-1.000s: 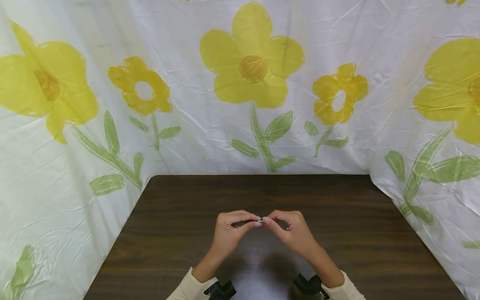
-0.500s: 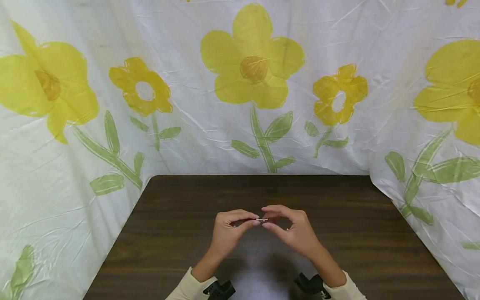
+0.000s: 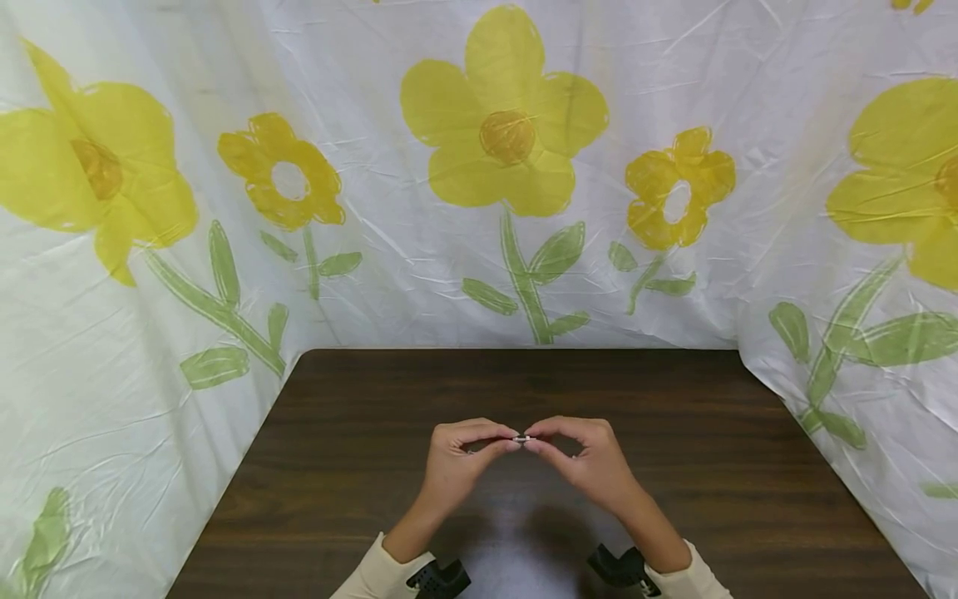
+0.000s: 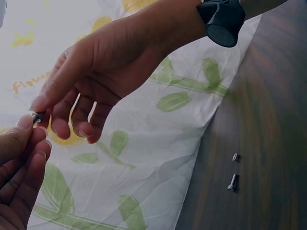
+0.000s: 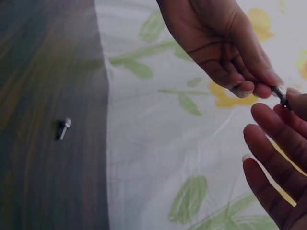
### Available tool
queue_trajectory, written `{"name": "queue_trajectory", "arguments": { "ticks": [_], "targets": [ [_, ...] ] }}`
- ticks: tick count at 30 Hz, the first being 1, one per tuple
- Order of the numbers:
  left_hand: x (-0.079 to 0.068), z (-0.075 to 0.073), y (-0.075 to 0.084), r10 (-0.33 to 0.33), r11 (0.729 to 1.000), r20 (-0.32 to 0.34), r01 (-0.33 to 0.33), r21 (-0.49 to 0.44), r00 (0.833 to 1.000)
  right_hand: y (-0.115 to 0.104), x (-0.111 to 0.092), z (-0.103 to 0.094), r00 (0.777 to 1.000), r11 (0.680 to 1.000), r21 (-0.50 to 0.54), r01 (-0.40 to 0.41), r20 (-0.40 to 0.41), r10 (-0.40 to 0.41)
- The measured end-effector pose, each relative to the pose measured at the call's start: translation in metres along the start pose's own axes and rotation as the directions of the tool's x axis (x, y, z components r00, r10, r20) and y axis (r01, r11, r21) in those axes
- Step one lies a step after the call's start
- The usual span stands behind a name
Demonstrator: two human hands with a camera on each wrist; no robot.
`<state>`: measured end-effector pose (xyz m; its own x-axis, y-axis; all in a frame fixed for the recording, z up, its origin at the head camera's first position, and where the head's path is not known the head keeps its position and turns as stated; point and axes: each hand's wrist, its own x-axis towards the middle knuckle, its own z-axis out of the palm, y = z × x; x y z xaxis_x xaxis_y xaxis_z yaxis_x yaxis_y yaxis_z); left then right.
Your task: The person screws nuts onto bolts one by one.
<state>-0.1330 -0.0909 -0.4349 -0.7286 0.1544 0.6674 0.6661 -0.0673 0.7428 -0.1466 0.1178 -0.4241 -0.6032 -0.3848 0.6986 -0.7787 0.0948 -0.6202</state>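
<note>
Left fingers [image 3: 490,430], right fingers [image 3: 565,427], pinching slim metal piece [image 5: 280,93], silvery, dark at one end

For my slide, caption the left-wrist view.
Left hand and right hand pinch a small silvery metal piece; a silvery metal bolt lies apart.

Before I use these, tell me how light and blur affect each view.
Head view: pale glare and soft shadows on the tabletop; left wrist view: right hand shaded against a bright curtain; right wrist view: dim, the loose metal piece soft-edged.
</note>
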Motion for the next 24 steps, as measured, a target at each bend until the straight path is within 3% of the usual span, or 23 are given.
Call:
{"name": "queue_trajectory", "arguments": {
  "ticks": [13,24],
  "targets": [
    [-0.0012,0.0019,-0.0005,0.010,1.000,0.008,-0.010,-0.015,1.000,0.0004,-0.0013,0.0044,0.994,0.994,-0.001,-0.109,0.033,0.108],
    [-0.0018,-0.0012,-0.0001,-0.012,1.000,-0.002,0.012,0.000,1.000,0.0009,-0.0013,0.0000,0.999,0.999,-0.030,-0.032,0.017,0.032]
  ]
}}
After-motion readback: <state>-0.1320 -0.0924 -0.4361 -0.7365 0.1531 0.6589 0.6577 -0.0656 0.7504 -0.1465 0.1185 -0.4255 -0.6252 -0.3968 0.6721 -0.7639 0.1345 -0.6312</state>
